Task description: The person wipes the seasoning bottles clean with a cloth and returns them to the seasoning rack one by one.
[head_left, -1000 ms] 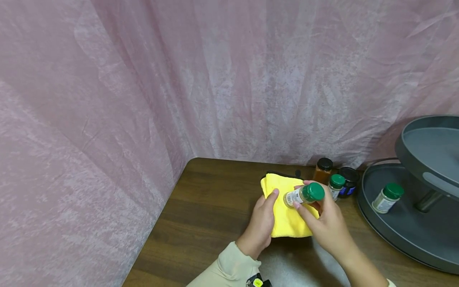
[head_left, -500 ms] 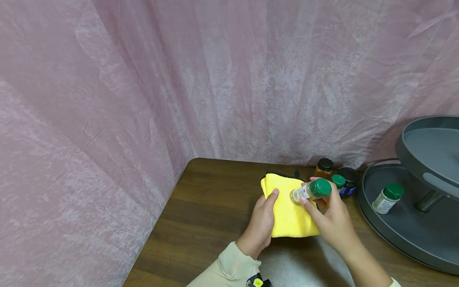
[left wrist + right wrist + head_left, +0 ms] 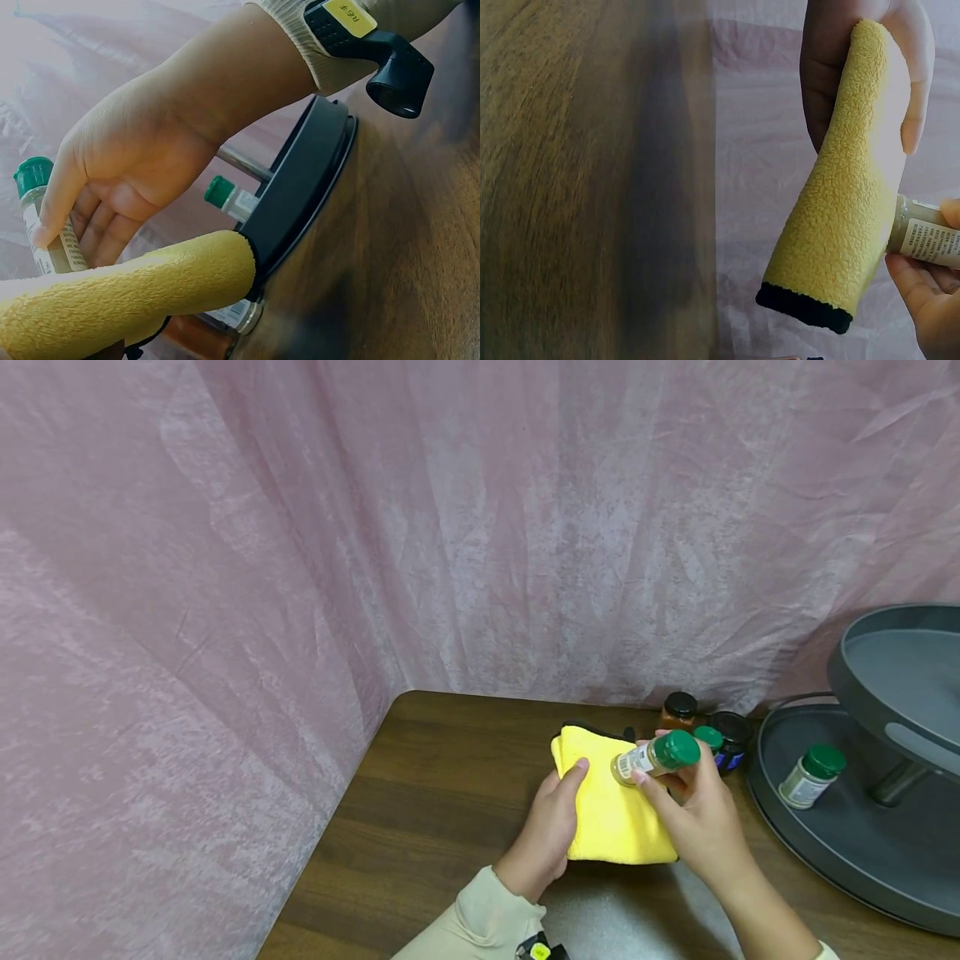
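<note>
My left hand (image 3: pixel 543 835) holds a folded yellow cloth (image 3: pixel 611 822) with dark edging, thumb on top and fingers beneath. In my right hand (image 3: pixel 705 827) is a small spice jar (image 3: pixel 636 763) with a green lid, gripped between thumb and fingers. The jar tilts, its base against the cloth's upper face and its lid toward the right. From the right wrist view, the jar's base (image 3: pixel 901 225) meets the side of the cloth (image 3: pixel 840 195), and the left hand (image 3: pixel 825 75) wraps the cloth's other end. Both hands are raised above the wooden table (image 3: pixel 442 777).
At the table's back stand an amber jar with a black lid (image 3: pixel 679 706), a green-lidded jar (image 3: pixel 708 737) partly hidden by the right hand, and a dark jar (image 3: pixel 731 731). On the right, a grey two-tier turntable (image 3: pixel 862 852) bears another green-lidded jar (image 3: pixel 812 777). Pink curtain (image 3: pixel 480 527) hangs behind.
The right hand and its spice jar have shifted a little to the right across the cloth. The cloth has moved slightly right and down, while the left hand has barely moved.
</note>
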Motion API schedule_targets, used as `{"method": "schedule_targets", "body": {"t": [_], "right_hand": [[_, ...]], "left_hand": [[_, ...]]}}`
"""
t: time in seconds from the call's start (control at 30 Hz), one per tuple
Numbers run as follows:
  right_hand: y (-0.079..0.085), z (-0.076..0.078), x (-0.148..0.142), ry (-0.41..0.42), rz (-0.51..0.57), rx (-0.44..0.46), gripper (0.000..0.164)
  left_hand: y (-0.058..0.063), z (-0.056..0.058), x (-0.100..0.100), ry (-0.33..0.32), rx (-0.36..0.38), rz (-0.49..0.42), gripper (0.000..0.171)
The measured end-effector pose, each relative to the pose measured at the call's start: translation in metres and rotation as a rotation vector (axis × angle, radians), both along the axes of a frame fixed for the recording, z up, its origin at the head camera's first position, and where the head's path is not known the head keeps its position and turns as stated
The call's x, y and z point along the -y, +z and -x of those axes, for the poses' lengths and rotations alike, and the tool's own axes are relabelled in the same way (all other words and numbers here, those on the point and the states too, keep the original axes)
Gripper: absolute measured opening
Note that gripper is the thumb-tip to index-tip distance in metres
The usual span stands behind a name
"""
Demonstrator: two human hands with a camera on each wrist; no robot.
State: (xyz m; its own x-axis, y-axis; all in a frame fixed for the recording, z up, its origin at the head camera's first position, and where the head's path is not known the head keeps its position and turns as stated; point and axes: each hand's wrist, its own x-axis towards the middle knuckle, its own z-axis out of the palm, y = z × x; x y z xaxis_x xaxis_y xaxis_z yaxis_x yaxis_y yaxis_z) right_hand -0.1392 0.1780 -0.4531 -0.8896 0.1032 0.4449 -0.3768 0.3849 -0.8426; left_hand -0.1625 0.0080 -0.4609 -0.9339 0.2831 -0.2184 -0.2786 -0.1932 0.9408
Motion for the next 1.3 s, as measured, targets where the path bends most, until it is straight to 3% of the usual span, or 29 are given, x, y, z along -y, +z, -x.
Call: {"method": "schedule_targets", "body": {"t": [0.5,0.77,1.3], "right_hand": [[-0.001,-0.004,0.009,0.032,0.012,0.015,0.059],[-0.002,-0.005,0.011,0.066,-0.024,0.022,0.058],[0.002,-0.002,0.002,-0.022,-0.061,0.018,0.058]], "left_hand": [[-0.003,0.0,-0.001,-0.037,0.001,-0.023,0.045],[-0.002,0.006,0.005,-0.004,-0.032,-0.049,0.047],[0.001,0.004,0.005,0.03,-0.023,-0.034,0.046]]}}
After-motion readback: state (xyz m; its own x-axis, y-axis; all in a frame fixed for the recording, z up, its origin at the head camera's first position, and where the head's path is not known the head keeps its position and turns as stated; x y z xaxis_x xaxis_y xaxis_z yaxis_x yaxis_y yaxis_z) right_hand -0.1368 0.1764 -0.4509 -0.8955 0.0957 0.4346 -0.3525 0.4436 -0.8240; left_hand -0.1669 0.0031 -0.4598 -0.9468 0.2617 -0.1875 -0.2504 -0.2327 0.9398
